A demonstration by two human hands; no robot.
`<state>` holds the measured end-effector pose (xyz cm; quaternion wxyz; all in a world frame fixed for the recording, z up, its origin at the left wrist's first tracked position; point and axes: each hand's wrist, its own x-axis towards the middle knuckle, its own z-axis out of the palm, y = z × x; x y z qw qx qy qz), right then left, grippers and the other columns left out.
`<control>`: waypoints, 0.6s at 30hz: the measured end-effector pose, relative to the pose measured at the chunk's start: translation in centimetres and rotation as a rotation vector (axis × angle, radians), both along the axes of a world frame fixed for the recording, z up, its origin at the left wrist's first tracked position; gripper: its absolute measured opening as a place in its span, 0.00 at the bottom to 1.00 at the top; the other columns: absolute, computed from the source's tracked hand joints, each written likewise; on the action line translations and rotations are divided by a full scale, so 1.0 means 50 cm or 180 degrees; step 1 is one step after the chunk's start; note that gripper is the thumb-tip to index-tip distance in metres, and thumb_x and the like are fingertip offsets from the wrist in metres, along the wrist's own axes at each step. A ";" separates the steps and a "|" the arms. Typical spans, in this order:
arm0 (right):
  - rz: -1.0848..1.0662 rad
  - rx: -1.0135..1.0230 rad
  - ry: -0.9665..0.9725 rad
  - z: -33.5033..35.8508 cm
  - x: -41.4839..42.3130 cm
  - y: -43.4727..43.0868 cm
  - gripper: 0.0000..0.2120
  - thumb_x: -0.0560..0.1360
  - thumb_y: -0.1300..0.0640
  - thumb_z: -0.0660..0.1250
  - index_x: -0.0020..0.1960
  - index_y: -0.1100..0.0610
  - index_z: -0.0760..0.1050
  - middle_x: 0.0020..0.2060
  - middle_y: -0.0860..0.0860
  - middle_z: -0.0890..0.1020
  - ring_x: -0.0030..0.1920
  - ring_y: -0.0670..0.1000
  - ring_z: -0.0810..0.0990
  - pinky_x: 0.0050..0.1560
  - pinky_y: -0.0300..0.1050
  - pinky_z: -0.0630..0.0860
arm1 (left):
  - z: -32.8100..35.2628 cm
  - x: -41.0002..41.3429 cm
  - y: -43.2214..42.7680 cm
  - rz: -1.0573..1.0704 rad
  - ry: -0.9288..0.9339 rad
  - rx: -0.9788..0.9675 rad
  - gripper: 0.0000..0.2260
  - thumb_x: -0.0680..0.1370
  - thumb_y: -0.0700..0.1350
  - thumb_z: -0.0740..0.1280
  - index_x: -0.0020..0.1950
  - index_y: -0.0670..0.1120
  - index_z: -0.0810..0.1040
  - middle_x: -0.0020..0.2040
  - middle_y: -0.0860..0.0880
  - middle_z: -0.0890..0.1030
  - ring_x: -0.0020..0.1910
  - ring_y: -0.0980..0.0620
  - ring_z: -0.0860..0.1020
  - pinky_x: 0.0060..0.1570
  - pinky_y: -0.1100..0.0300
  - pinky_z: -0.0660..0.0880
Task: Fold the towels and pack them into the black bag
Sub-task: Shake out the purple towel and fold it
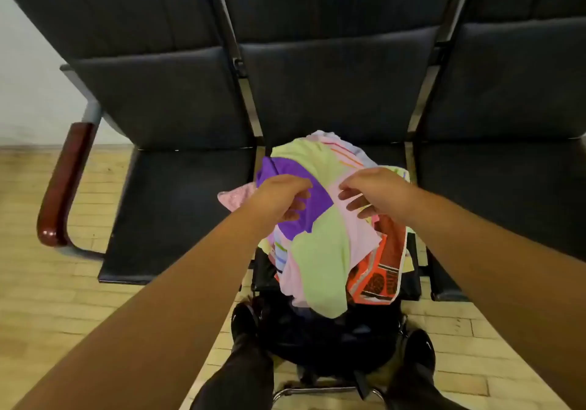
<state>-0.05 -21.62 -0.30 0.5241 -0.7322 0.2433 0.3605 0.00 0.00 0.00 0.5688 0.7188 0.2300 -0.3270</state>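
A heap of towels lies on the middle seat of a row of dark chairs. On top is a patchwork towel (320,244) in pale green, purple and pink, draping down over the seat's front edge. An orange and black patterned towel (380,270) and a pink towel (236,195) stick out from under it. My left hand (282,199) grips the purple part of the patchwork towel. My right hand (374,194) pinches its pink part. The black bag (329,340) stands on the floor between my feet, partly hidden by the hanging towel.
The left seat (177,213) and right seat (507,206) flank the heap. A wooden armrest (63,184) ends the row on the left. My black shoes (244,321) stand on the light wood floor either side of the bag.
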 end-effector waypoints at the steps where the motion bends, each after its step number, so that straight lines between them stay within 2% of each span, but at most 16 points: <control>1: -0.0018 0.0035 0.0010 -0.027 -0.009 0.007 0.08 0.84 0.54 0.69 0.60 0.57 0.81 0.51 0.53 0.88 0.49 0.55 0.87 0.52 0.52 0.84 | -0.031 -0.006 -0.003 -0.0046 -0.0027 0.0094 0.06 0.82 0.46 0.72 0.55 0.44 0.84 0.45 0.48 0.85 0.35 0.53 0.79 0.36 0.59 0.78; 3: -0.0042 0.0091 -0.0215 -0.104 -0.019 0.016 0.08 0.84 0.55 0.68 0.60 0.56 0.82 0.51 0.53 0.88 0.46 0.54 0.87 0.48 0.51 0.84 | -0.111 -0.013 -0.003 -0.0219 -0.0218 0.0461 0.05 0.81 0.46 0.73 0.51 0.46 0.80 0.48 0.45 0.83 0.39 0.50 0.79 0.36 0.60 0.77; 4: -0.0053 0.0100 -0.0348 -0.146 -0.026 0.022 0.08 0.84 0.56 0.68 0.60 0.55 0.82 0.51 0.53 0.88 0.44 0.54 0.88 0.46 0.50 0.84 | -0.157 -0.021 -0.001 -0.0315 -0.0282 0.0679 0.09 0.79 0.47 0.76 0.53 0.47 0.77 0.49 0.46 0.82 0.41 0.49 0.79 0.37 0.60 0.77; 5: -0.0034 0.0097 -0.0486 -0.180 -0.033 0.030 0.08 0.83 0.58 0.68 0.61 0.53 0.82 0.51 0.52 0.87 0.43 0.53 0.88 0.43 0.49 0.84 | -0.201 -0.029 -0.001 -0.0420 -0.0373 0.0880 0.19 0.75 0.50 0.79 0.58 0.49 0.74 0.52 0.47 0.80 0.46 0.49 0.79 0.40 0.60 0.78; 7: 0.0002 0.0034 -0.0771 -0.250 -0.038 0.043 0.14 0.82 0.62 0.67 0.63 0.48 0.81 0.50 0.51 0.86 0.41 0.53 0.87 0.40 0.47 0.83 | -0.281 -0.042 0.002 -0.0713 -0.0654 0.1163 0.40 0.64 0.55 0.84 0.71 0.52 0.68 0.63 0.47 0.75 0.59 0.48 0.79 0.54 0.53 0.81; 9: 0.0063 0.0043 -0.1090 -0.316 -0.043 0.059 0.21 0.80 0.66 0.64 0.64 0.43 0.80 0.46 0.52 0.84 0.38 0.57 0.84 0.36 0.46 0.80 | -0.345 -0.058 0.003 -0.1030 -0.1046 0.1331 0.48 0.63 0.52 0.86 0.78 0.53 0.65 0.69 0.46 0.69 0.64 0.46 0.74 0.65 0.51 0.76; 11: 0.0022 0.0002 -0.1471 -0.379 -0.050 0.069 0.25 0.77 0.68 0.65 0.63 0.41 0.79 0.41 0.52 0.82 0.36 0.56 0.81 0.35 0.46 0.77 | -0.396 -0.071 0.005 -0.1174 -0.1473 0.1445 0.46 0.67 0.47 0.85 0.80 0.52 0.64 0.69 0.45 0.67 0.63 0.47 0.73 0.66 0.55 0.73; 13: 0.0033 -0.0179 -0.1867 -0.426 -0.056 0.074 0.24 0.76 0.64 0.69 0.63 0.39 0.78 0.38 0.48 0.81 0.35 0.49 0.80 0.38 0.46 0.77 | -0.435 -0.077 0.010 -0.1036 -0.1903 0.1414 0.40 0.71 0.44 0.82 0.79 0.52 0.67 0.68 0.46 0.68 0.63 0.47 0.74 0.63 0.58 0.72; 18: 0.0054 -0.0458 -0.2544 -0.475 -0.065 0.082 0.19 0.79 0.57 0.72 0.66 0.43 0.75 0.37 0.44 0.77 0.35 0.43 0.76 0.39 0.40 0.73 | -0.486 -0.073 0.037 -0.0826 -0.2508 0.1322 0.23 0.81 0.48 0.74 0.76 0.55 0.76 0.65 0.50 0.75 0.61 0.54 0.75 0.60 0.69 0.68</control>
